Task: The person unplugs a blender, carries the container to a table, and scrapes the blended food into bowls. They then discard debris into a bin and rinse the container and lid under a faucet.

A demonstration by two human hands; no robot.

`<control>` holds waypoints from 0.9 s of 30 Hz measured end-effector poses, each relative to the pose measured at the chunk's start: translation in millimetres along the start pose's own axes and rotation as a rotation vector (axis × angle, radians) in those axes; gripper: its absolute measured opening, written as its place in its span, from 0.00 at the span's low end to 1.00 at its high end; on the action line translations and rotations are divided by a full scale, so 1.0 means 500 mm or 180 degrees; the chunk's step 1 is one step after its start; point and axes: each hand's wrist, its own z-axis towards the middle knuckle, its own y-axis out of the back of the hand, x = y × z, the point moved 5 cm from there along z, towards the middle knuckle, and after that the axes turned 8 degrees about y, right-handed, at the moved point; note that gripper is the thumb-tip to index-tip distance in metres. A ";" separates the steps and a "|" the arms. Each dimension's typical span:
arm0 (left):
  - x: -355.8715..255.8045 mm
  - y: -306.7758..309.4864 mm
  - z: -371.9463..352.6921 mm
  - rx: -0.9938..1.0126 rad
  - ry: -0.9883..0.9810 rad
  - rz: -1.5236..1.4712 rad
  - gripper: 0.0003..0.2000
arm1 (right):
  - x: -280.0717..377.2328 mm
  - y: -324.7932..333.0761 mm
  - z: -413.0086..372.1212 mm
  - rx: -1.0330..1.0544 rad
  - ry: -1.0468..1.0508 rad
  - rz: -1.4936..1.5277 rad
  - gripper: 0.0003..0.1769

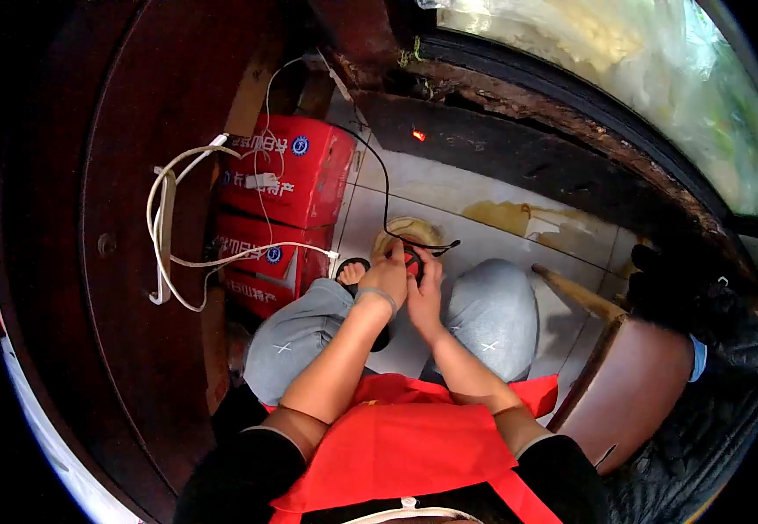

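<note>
Between my knees, both hands are closed around a small round red-and-black object (pixel 413 261) whose kind I cannot make out. My left hand (pixel 384 278) grips its left side, a thin band on the wrist. Curled along the right side is my right hand (pixel 427 293). My fingers cover much of the object. Just beyond it, low down, is a round tan thing (pixel 414 230), partly hidden by the hands. A black cable (pixel 387 188) hangs across it, its end (pixel 449 246) lying just past my fingertips.
Red printed boxes (pixel 287 179) are stacked at the left, with a white cable (pixel 265 251) and charger wires over them. Dark wooden panel (pixel 148 105) stands left. A wooden stool or chair (pixel 628 384) sits right beside a black quilted item (pixel 702 437). Tiled floor (pixel 423 205) has brown stains.
</note>
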 end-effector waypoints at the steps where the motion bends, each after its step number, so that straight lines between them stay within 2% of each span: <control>1: -0.004 -0.004 0.001 -0.0014 -0.0004 -0.0015 0.31 | 0.001 0.001 -0.002 0.0005 0.0019 -0.0008 0.26; 3: 0.001 -0.014 0.012 -0.0189 0.0178 0.0353 0.31 | 0.003 -0.001 0.001 -0.0041 0.0003 0.0070 0.25; 6: 0.010 -0.035 0.026 -0.0106 0.0176 0.0160 0.30 | -0.013 -0.004 0.003 -0.0049 0.0094 0.0077 0.25; 7: 0.009 -0.031 0.017 -0.0611 -0.0097 0.0257 0.30 | -0.030 -0.008 0.000 -0.0162 0.0137 0.0194 0.25; 8: 0.007 -0.013 0.013 -0.0648 -0.0079 0.0238 0.30 | -0.031 -0.011 0.001 -0.0140 0.0176 0.0201 0.25; 11: -0.001 0.014 -0.010 -0.0335 -0.0093 -0.0226 0.26 | -0.016 -0.008 0.001 -0.0072 0.0152 0.0255 0.25; 13: -0.031 0.043 -0.037 -0.0960 -0.0760 0.0026 0.21 | -0.016 -0.009 -0.011 0.0103 0.0330 -0.0066 0.24; 14: -0.037 0.070 -0.050 -0.1005 -0.0739 -0.0013 0.21 | -0.013 -0.011 -0.009 0.0222 0.0500 -0.0371 0.24; 16: -0.038 0.141 -0.075 -0.1067 -0.0849 -0.1151 0.17 | 0.014 -0.007 0.002 0.0263 0.0600 -0.0218 0.24; 18: -0.023 0.191 -0.077 -0.1074 -0.0718 -0.1447 0.17 | 0.004 -0.003 0.002 0.0145 0.0365 0.0044 0.25; 20: -0.014 0.249 -0.090 -0.0960 -0.0620 -0.1377 0.17 | 0.004 0.005 0.000 0.0245 0.0226 -0.0189 0.26; 22: 0.002 0.279 -0.089 -0.1400 -0.1032 -0.1930 0.17 | 0.004 0.020 -0.002 -0.0019 0.0217 -0.0557 0.24; 25: 0.010 0.322 -0.107 -0.1084 -0.0809 -0.2160 0.16 | 0.022 0.041 0.005 -0.0315 0.0245 -0.0542 0.22; 27: 0.021 0.317 -0.090 -0.0858 -0.1065 -0.2751 0.16 | 0.036 0.058 0.020 -0.0472 0.0530 -0.0728 0.19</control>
